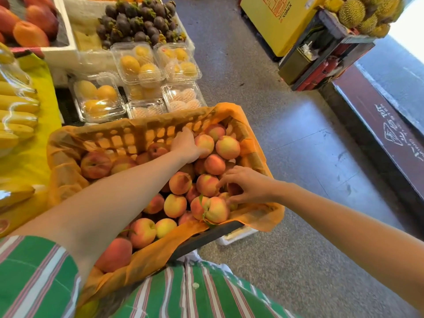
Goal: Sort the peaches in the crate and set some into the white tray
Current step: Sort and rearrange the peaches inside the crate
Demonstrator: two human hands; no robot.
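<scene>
Head view: looking down into the crate (142, 134), which has an orange liner and peaches (175, 205) piled pretty much wall to wall.
Left hand (187, 144): stretched to the far side, lying against a yellow-pink peach (205, 143). The thumb touches it but the fingers point on toward the crate wall, so I honestly can't tell if that's a grasp or just a touch.
Right hand (249, 185): fingers curled down round a darker red peach (234, 188) near the right wall — looks like a proper hold, with the fruit sitting low among the others.
White tray: can't pick it out for sure. A white edge (236, 235) pokes out from under the crate's near corner and might be it.
Progress: early days, I'd say — sorting is on, but no peach is visibly out of the crate.
Left to do: choose the good ones and set them into the tray.
</scene>
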